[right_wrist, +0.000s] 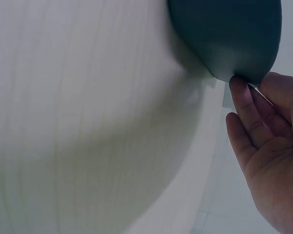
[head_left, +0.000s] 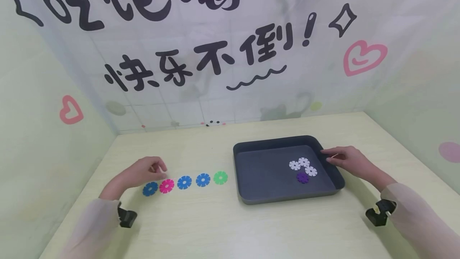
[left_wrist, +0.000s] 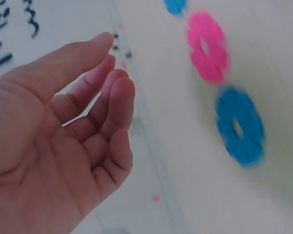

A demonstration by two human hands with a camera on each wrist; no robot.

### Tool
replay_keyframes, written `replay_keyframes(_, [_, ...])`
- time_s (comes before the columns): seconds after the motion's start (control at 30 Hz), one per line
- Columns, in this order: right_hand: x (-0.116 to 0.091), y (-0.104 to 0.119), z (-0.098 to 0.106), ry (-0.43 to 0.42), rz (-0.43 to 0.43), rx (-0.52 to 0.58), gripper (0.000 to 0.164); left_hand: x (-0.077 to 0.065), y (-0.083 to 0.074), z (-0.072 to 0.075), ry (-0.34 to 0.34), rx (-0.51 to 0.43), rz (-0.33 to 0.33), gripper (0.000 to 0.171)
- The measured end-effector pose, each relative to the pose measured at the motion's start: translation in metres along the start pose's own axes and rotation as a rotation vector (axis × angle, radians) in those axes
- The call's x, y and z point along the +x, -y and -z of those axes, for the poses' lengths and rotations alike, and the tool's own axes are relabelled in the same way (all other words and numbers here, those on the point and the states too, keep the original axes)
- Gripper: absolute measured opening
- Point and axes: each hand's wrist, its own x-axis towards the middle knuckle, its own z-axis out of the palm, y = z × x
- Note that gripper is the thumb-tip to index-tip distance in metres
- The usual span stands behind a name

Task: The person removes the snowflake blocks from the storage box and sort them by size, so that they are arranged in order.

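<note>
My left hand (head_left: 145, 171) hovers at the left end of a row of notched plastic discs, its fingers loosely bent with nothing between them. Closest to it are a blue disc (head_left: 150, 189) and a pink disc (head_left: 167, 186); both also appear, blurred, in the left wrist view. Rightward along the row come two more blue discs, then a green disc (head_left: 221, 178). At the dark grey tray (head_left: 273, 199), my right hand (head_left: 346, 159) pinches the right rim between thumb and fingers, as the right wrist view shows near a tray corner. Three white discs (head_left: 303, 162) and a purple disc (head_left: 302, 177) lie inside.
The pale wooden table (head_left: 194, 227) runs back to a printed cloth wall (head_left: 201, 103) with dark lettering. Similar cloth panels close off both sides. A small black device (head_left: 126, 216) is strapped at each wrist.
</note>
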Motion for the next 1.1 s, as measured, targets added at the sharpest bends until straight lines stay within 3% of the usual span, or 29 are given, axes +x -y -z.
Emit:
replay_keyframes(0.27, [0.000,0.000,0.000,-0.003,-0.003,-0.004,0.031,0.025,-0.068,-0.023,0.080,-0.022,-0.136,0.022])
replay_keyframes(0.6, [-0.001,0.002,0.000,-0.004,-0.007,-0.017,0.031,0.073,-0.137,-0.053,0.203,-0.049,-0.366,0.014])
replay_keyframes(0.73, [-0.001,0.002,0.000,-0.007,-0.002,-0.021,0.031,0.095,-0.160,-0.063,0.272,-0.021,-0.405,0.016])
replay_keyframes(0.93, [0.000,0.002,0.000,-0.007,-0.002,-0.013,0.031,0.127,-0.192,-0.079,0.363,0.102,-0.435,0.016])
replay_keyframes(1.1, [0.000,0.002,0.000,-0.007,-0.013,-0.008,0.031,0.150,-0.213,-0.094,0.406,0.113,-0.440,0.019])
